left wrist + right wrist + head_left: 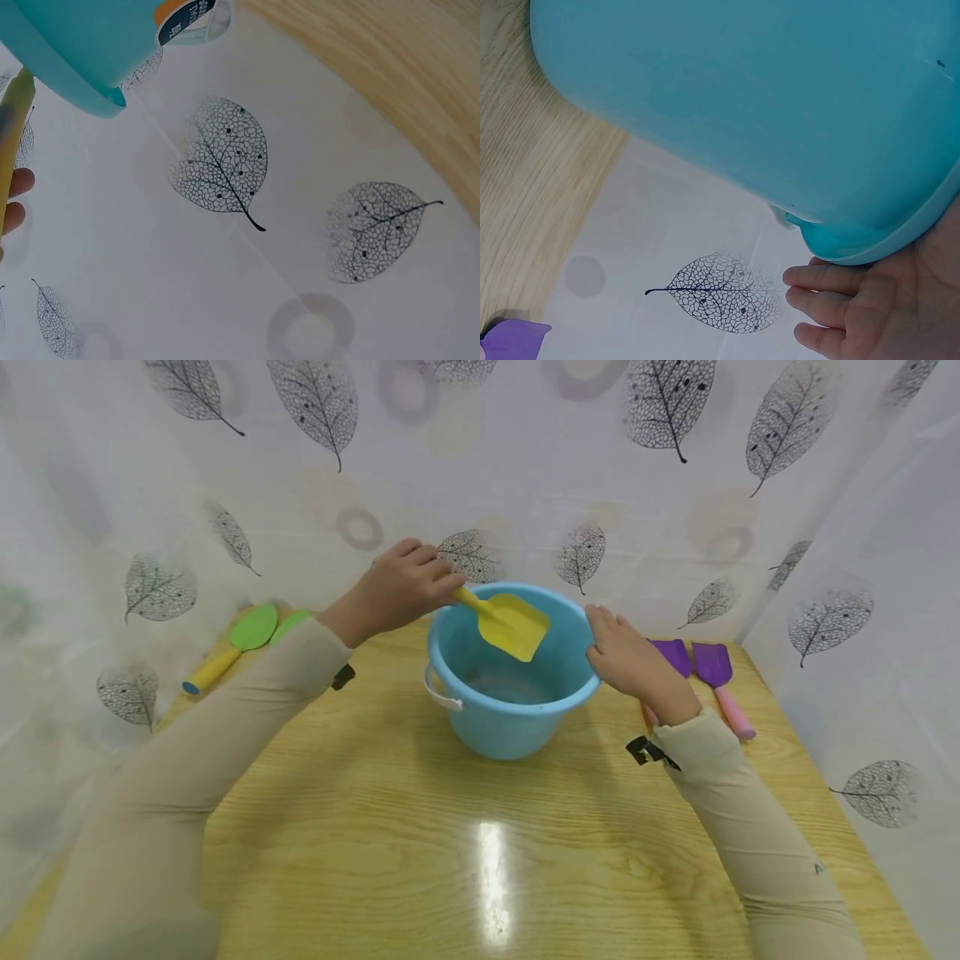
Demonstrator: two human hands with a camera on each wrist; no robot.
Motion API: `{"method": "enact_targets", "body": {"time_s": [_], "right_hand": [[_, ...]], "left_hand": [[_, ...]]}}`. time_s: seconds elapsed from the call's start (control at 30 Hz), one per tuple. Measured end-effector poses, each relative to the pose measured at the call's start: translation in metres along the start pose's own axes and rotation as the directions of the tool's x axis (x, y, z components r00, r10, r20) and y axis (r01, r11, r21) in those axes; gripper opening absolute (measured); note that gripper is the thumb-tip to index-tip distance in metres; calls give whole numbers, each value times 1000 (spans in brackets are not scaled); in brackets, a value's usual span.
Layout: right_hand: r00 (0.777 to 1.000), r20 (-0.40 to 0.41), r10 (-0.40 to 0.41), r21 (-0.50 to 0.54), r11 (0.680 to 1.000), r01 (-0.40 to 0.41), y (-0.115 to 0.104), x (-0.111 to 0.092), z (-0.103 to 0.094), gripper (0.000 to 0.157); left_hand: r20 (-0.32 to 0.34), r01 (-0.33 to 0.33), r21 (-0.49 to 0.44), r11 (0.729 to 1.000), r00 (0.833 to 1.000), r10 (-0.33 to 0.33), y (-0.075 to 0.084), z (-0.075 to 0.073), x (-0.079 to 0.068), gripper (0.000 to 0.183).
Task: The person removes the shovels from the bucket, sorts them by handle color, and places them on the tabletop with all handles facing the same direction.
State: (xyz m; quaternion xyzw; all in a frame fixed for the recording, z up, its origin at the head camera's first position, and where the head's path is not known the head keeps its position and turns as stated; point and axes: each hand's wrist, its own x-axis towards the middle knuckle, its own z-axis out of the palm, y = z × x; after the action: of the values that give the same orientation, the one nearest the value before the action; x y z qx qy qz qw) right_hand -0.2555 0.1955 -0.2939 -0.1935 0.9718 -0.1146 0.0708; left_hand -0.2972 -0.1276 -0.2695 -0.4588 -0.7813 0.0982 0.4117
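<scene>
In the head view my left hand point(408, 581) grips the handle of a yellow toy shovel point(513, 625). Its blade hangs over the mouth of a light blue bucket point(502, 731). The left wrist view catches the shovel's yellow handle point(13, 142) at the left edge, with fingertips point(16, 202) beside it. At the bucket's right side, my right hand point(630, 656) rests against the rim. The right wrist view shows its fingers point(825, 307) fairly straight, near the rim's outer side; the thumb is hidden there. The bucket's white handle point(442, 693) hangs at its left.
Green-bladed shovels, one with a yellow handle point(213, 670), lie at the table's back left. Purple shovels point(712, 664) lie at the back right, one partly behind my right hand. A leaf-print curtain point(510, 468) surrounds the wooden table point(375, 827) at the back and sides.
</scene>
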Motion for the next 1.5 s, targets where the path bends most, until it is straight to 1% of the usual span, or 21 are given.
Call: {"method": "enact_targets", "body": {"time_s": [0.2,0.4,0.57,0.73,0.87,0.97,1.03,1.1,1.2,1.3,1.4,1.5], "right_hand": [[1000,-9,-4,-4,1000,4,0,0,1,65],[1000,-3,4,-1,1000,-4,1,0,1,65],[1000,1,1,9,1000,-1,0,0,0,64],[1000,4,-2,25,1000,2,0,-1,0,64],[1000,3,-4,23,1000,4,0,-1,0,64],[1000,1,-4,25,1000,4,0,-1,0,64],[1000,1,-3,27,1000,3,0,-1,0,64],[1000,2,-3,29,1000,3,0,-1,0,64],[1000,4,-2,28,1000,2,0,-1,0,64],[1000,4,-1,28,1000,1,0,-1,0,65],[1000,1,1,27,1000,-1,0,0,0,65],[1000,-2,0,25,1000,0,1,0,0,65]], "left_hand": [[-40,69,32,997,997,-68,-4,-2,-7,30],[-83,162,65,985,984,-156,-5,-4,-13,34],[-116,230,111,967,969,-217,-6,-4,-18,34],[-158,311,166,936,945,-286,-7,0,-25,31],[-194,376,190,907,920,-341,-9,1,-30,30],[-196,427,189,884,899,-392,-12,3,-35,31],[-178,466,181,866,882,-437,-13,3,-38,32],[-151,508,171,844,860,-487,-14,3,-41,33],[-97,571,151,807,821,-562,-16,3,-46,34],[-57,621,137,772,783,-620,-19,5,-52,36],[-34,652,134,746,755,-654,-22,10,-60,37],[-9,671,136,729,736,-677,-25,14,-68,39]]}}
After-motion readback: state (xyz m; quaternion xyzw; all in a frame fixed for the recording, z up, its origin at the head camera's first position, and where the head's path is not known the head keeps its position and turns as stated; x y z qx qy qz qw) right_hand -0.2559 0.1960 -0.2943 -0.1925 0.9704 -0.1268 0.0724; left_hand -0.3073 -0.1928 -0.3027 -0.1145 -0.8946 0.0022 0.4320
